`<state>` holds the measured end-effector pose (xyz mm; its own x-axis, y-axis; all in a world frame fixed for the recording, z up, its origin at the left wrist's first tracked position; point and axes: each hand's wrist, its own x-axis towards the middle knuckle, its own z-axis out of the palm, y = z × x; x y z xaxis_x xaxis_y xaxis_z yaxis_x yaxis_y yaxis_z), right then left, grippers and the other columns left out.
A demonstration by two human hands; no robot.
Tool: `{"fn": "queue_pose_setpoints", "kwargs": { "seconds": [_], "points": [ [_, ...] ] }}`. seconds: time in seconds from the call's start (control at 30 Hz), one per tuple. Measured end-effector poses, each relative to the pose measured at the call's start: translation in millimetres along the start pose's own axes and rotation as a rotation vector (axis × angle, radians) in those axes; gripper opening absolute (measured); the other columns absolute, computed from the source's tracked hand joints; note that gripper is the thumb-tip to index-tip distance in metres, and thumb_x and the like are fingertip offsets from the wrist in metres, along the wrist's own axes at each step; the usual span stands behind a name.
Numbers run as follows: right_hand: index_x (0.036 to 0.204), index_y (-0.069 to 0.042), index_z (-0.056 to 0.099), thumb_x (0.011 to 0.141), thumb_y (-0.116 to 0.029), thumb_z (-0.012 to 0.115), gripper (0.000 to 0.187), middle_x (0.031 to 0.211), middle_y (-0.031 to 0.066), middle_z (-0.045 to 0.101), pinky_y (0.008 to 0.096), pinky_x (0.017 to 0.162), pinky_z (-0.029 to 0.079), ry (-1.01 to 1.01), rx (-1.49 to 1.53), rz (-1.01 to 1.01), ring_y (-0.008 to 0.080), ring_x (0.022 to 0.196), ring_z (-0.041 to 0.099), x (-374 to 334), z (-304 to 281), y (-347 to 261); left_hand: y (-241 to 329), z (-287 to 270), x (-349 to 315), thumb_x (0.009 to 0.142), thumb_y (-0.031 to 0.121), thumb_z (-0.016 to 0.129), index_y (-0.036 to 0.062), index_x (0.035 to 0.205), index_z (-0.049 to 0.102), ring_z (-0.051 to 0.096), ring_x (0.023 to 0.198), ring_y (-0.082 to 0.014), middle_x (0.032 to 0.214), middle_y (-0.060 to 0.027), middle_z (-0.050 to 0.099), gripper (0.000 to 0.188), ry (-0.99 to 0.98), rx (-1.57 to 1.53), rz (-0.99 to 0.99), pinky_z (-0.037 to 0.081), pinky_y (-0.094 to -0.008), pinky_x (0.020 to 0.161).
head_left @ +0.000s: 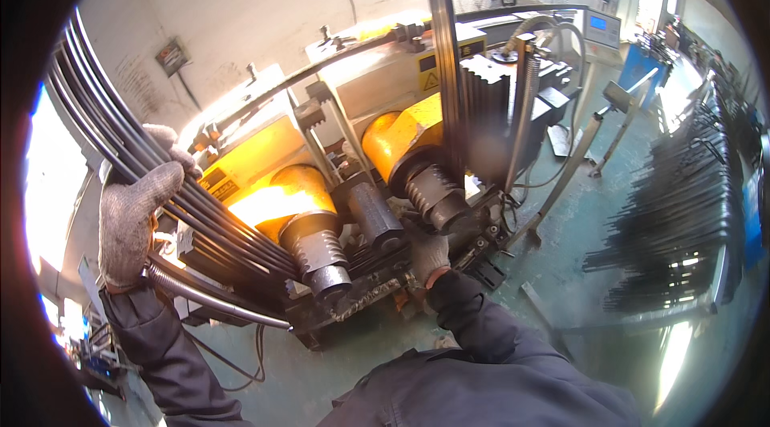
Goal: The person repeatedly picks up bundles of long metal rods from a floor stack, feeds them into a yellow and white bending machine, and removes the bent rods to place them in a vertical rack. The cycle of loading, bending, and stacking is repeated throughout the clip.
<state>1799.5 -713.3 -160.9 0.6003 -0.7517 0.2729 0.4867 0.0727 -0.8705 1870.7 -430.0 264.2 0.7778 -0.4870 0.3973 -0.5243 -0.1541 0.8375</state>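
A grey knit work glove covers my left hand [132, 214], which is closed round a bundle of long black rods [200, 198]. The rods slope from the upper left down toward the machine's front. My right hand [429, 252], also gloved, reaches in at the machine's front, just below the right ridged steel roller [433, 196]. Its fingertips are lost in the dark there, so what they touch is hidden. Left of it sit a dark hexagonal steel block [377, 214] and the left ridged roller [317, 246], mounted on yellow housings [285, 194].
A flexible metal hose [216, 295] curves below my left forearm. At right, a large stack of black rods [666, 210] lies on a rack. An upright dark post [447, 66] rises behind the right roller. A control box [600, 28] with a blue screen stands farther back.
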Motion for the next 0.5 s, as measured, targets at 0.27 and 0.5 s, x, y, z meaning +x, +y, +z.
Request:
{"fn": "queue_pose_setpoints", "kwargs": {
  "seconds": [0.27, 0.5],
  "points": [
    [0.126, 0.000, 0.079, 0.103, -0.012, 0.084, 0.026, 0.124, 0.0078, 0.081, 0.0368, 0.098, 0.058, -0.003, -0.064, 0.115, 0.0199, 0.111, 0.077, 3.3, -0.9, -10.3, 1.4, 4.3, -0.7, 0.097, 0.009, 0.080, 0.0034, 0.140, 0.064, 0.076, 0.112, -0.0258, 0.113, -0.0118, 0.077, 0.046, 0.030, -0.043, -0.080, 0.065, -0.0402, 0.102],
    [0.130, -0.001, 0.079, 0.108, -0.016, 0.079, 0.027, 0.128, 0.0075, 0.081, 0.0379, 0.102, 0.057, -0.128, -0.330, -0.054, 0.0205, 0.117, 0.076, 1.4, -6.8, -7.5, -6.4, -1.2, 1.2, 0.097, 0.015, 0.081, 0.0028, 0.143, 0.061, 0.075, 0.117, -0.0279, 0.114, -0.0127, 0.076, 0.051, 0.046, 0.070, -0.082, 0.064, -0.0436, 0.105]
  ]
}}
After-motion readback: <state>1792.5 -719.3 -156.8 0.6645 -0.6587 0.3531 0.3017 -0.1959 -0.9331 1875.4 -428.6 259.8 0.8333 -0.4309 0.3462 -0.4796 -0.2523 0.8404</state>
